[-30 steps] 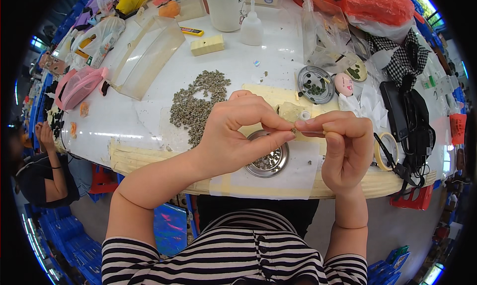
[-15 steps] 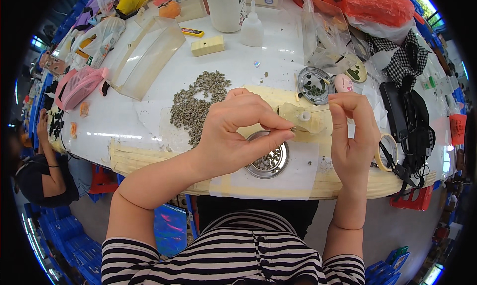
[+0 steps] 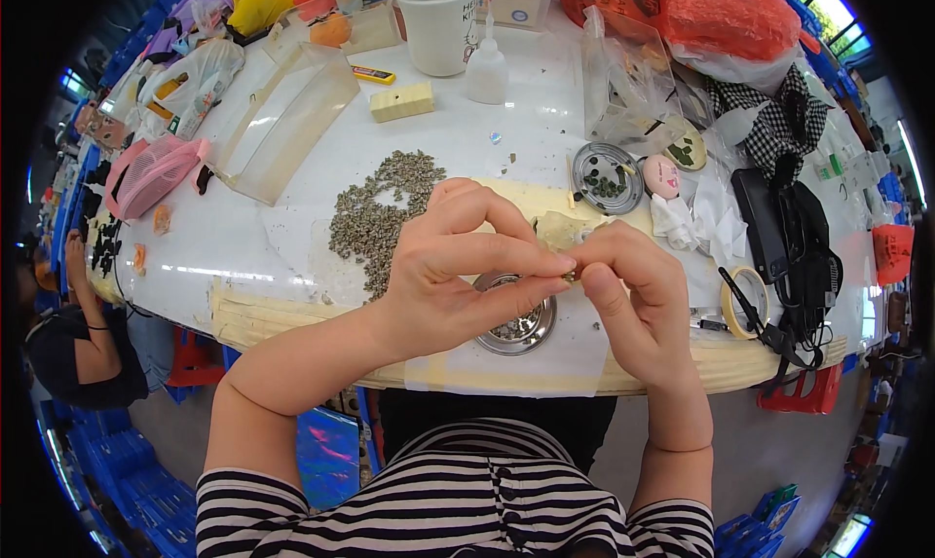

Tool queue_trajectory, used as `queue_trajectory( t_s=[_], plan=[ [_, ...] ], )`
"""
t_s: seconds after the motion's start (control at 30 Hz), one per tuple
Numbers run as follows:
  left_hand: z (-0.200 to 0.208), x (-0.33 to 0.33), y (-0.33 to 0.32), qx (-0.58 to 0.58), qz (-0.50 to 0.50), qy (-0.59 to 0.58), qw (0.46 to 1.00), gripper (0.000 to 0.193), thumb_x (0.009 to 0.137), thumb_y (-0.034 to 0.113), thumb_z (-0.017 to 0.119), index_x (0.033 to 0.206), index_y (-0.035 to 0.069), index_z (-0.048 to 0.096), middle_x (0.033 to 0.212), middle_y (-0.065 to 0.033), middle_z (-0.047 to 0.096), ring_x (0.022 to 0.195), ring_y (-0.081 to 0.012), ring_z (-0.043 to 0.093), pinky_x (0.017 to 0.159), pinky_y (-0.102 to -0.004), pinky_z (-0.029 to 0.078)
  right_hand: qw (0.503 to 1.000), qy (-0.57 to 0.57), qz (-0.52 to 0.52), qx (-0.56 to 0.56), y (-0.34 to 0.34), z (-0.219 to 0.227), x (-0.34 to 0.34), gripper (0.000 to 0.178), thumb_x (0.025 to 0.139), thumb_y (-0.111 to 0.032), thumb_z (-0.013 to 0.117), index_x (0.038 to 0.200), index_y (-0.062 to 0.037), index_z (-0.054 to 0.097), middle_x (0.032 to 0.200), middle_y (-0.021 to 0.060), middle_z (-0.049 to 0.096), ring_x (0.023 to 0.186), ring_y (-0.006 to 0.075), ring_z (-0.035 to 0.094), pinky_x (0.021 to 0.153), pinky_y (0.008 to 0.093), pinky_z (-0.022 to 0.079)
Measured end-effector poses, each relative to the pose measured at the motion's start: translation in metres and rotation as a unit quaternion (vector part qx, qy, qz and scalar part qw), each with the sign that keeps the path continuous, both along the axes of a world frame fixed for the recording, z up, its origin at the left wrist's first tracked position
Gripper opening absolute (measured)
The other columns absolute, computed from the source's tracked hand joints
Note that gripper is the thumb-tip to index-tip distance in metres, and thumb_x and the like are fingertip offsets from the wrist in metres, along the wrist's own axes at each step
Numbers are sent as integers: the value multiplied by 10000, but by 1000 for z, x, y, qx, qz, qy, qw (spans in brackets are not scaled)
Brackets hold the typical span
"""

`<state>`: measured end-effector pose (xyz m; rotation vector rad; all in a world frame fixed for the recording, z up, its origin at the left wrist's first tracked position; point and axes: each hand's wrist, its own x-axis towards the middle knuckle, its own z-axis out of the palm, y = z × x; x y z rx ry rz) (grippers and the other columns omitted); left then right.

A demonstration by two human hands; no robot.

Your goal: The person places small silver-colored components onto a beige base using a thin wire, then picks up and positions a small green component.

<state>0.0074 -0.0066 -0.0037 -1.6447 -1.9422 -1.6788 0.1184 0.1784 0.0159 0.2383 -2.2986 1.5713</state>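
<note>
My left hand (image 3: 458,271) is closed in a pinch of thumb and forefinger on a tiny metallic piece (image 3: 569,277), which mostly hides between the fingertips. Up against it, my right hand (image 3: 638,300) has its thumb and forefinger bent at the same spot; what they hold is hidden. Both hands hover above a small round metal dish (image 3: 534,340) with little grey pieces in it. Just behind the fingers sits a cream-coloured block (image 3: 557,229), partly covered by my right hand. Left of my left hand spreads a pile of small grey metallic pieces (image 3: 365,217).
A dish of dark green pieces (image 3: 609,200), a pink egg-shaped item (image 3: 661,176) and crumpled tissue (image 3: 716,225) lie right of the hands. Farther back stand a white squeeze bottle (image 3: 487,76) and a white cup (image 3: 436,37). A tape roll (image 3: 732,310) is at right.
My right hand has moved left and down, bringing its fingertips to my left fingertips. A thin item seen earlier in its pinch is now hidden. The view has shifted slightly.
</note>
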Motion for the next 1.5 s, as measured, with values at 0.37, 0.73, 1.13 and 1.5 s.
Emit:
queue_trajectory(
  t_s=[0.37, 0.73, 1.13, 1.5],
  plan=[
    [2, 1, 1, 13, 15, 36, 999, 285, 689, 25, 837, 948, 130, 778, 860, 0, 635, 751, -148, 539, 718, -305, 376, 986, -66, 29, -150, 1, -3, 3, 49, 905, -46, 697, 909, 2, 703, 833, 24, 623, 710, 64, 540, 620, 206, 423],
    [2, 0, 1, -1, 76, 41, 996, 261, 686, -3, 810, 921, 101, 764, 817, -1, 636, 754, -149, 564, 734, -307, 378, 992, 121, -26, 19, 2, -2, 1, 124, 850, -20, 727, 970, -10, 757, 774, 55, 647, 612, 93, 540, 547, 220, 413],
    [3, 1, -1, -4, 52, -15, 999, 253, 721, -14, 818, 947, 87, 767, 835, -17, 635, 790, -152, 567, 697, -271, 423, 996, 74, -48, 31, -2, -7, 0, 123, 887, -30, 702, 997, 7, 743, 808, 65, 657, 612, 87, 559, 545, 215, 432],
    [3, -1, -1, -5, 31, 38, 999, 281, 704, 23, 834, 959, 128, 782, 846, 9, 643, 763, -142, 555, 729, -294, 387, 972, -115, 36, -200, -4, -3, 4, 106, 930, -46, 672, 995, 23, 718, 908, 49, 660, 783, 76, 589, 670, 208, 456]
  ],
)
